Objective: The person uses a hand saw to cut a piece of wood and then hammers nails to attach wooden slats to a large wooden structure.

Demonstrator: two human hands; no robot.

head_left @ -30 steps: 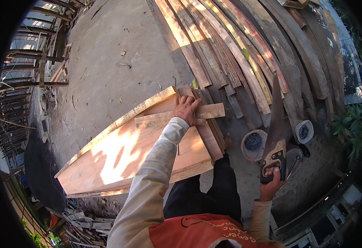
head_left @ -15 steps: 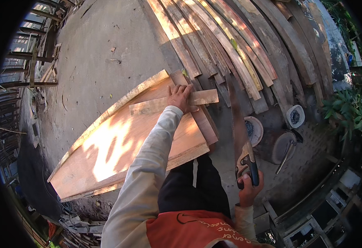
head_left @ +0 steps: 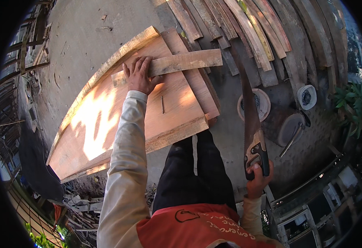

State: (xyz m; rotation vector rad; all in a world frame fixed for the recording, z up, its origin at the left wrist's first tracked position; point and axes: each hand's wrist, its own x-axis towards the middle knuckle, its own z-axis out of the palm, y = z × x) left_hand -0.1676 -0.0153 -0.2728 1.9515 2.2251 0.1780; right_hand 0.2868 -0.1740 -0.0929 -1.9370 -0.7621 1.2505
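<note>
A tapered plywood panel with raised wooden edge strips lies in front of me, sunlit at its left part. A short wooden slat rests across it, its right end jutting past the panel. My left hand lies over the slat near its left end, fingers spread, thumb along the near edge. What looks like a nail lies on the panel just below that hand. At the lower right, my right hand is closed round the handle of a handsaw, whose blade points away from me.
Several long planks lie side by side at the far right. A round tub and a white bowl stand near a log stump with a hammer on it. Wooden frames and scrap wood lie at the lower edges.
My left hand has shifted left along the slat, and its fingers have spread. The nail has come into view. The saw stays in my right hand; the whole view has shifted.
</note>
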